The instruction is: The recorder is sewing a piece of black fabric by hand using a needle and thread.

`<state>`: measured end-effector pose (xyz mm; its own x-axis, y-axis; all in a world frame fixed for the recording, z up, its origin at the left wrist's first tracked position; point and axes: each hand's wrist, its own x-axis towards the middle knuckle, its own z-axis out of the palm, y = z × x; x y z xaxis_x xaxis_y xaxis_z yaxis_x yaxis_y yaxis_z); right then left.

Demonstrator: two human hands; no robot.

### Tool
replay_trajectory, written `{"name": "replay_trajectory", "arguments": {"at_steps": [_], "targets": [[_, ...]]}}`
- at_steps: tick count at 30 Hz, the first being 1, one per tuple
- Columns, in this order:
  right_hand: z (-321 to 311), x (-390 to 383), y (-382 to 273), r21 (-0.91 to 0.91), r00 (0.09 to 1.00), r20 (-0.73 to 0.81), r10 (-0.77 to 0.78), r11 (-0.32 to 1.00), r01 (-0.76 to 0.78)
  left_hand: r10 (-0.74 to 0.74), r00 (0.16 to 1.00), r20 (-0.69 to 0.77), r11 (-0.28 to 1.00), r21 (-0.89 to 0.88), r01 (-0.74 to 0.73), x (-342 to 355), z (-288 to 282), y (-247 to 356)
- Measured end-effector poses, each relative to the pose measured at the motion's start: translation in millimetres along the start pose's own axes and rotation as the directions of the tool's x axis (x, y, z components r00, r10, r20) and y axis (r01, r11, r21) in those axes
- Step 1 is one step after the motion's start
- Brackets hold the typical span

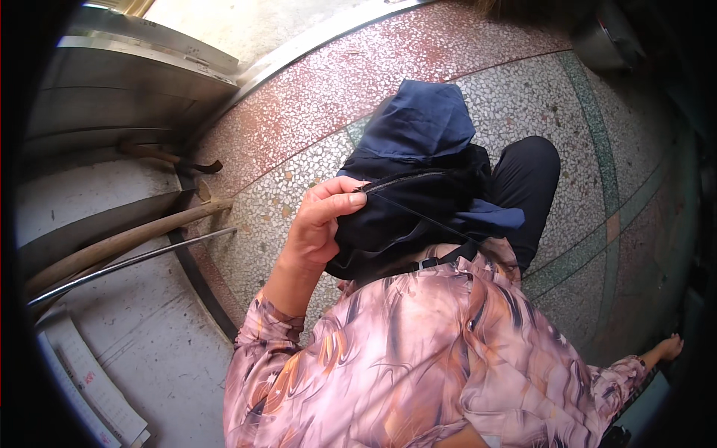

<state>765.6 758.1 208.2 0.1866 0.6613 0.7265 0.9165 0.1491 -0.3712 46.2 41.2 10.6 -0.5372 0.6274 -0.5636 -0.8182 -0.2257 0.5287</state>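
A dark navy and black cloth item [414, 123] lies over my lap, with a long zipper and a black strap with a buckle [429, 263] near my waist. My left hand [325, 224] has its thumb and forefinger pinched on the zippered edge of the cloth, at its left side. Far off to the right, at the dim rim of the view, my right hand [668, 348] reaches out with curled fingers; what it holds or touches is too dark to make out.
At left stand a grey step [112, 328], a wooden pole [112, 246], a metal rod [194, 240] and a tool with a dark curved head [202, 166]. A metal door frame [134, 82] is at upper left, a bucket-like container [605, 41] at upper right, on terrazzo floor [299, 112].
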Motion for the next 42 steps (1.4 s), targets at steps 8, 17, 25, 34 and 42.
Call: {"name": "replay_trajectory", "arguments": {"at_steps": [8, 17, 25, 34, 42], "targets": [[126, -129, -220, 0.711, 0.571, 0.636, -0.518, 0.682, -0.173, 0.052, 0.978, 0.201, 0.993, 0.095, -0.072, -10, 32, -7], [-52, -480, -592, 0.883, -0.224, 0.185, -0.957, 0.262, -0.39, 0.057, 0.959, 0.279, 0.983, 0.152, -0.103, -7, 34, -14], [-61, -509, -607, 0.897, -0.298, 0.131, -0.946, 0.241, -0.371, 0.073, 0.963, 0.261, 0.974, 0.188, -0.125, -12, 32, -14], [-60, -511, -610, 0.912, -0.321, 0.123, -0.939, 0.234, -0.336, 0.098, 0.954, 0.284, 0.974, 0.168, -0.15, -10, 32, -12], [-58, -511, -610, 0.911, -0.338, 0.107, -0.935, 0.229, -0.343, 0.112, 0.955, 0.274, 0.971, 0.174, -0.164, -11, 31, -12]]}}
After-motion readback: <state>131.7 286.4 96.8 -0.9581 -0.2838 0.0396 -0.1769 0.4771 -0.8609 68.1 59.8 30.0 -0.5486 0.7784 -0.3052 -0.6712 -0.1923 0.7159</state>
